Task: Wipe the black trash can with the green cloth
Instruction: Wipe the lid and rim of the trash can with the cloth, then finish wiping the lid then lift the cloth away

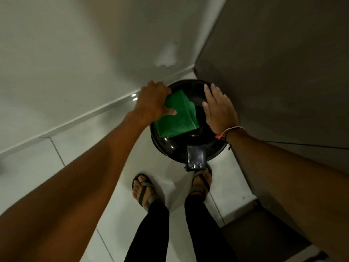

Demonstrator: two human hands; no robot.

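- A dim corner of a home interior is showing, likely a kitchen or utility spot.
- Glossy white floor tiles (37, 167) are meeting a plain white wall (75, 44).
- A round black pedal trash can (188, 144) is standing beside a tall grey cabinet side (273, 72).

Head view — steeply downward, close above the black trash can (188, 148).

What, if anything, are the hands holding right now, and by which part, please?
The left hand grips the green cloth by its far left edge, pressing it on the black trash can lid. The right hand holds nothing; it lies flat and open at the lid.
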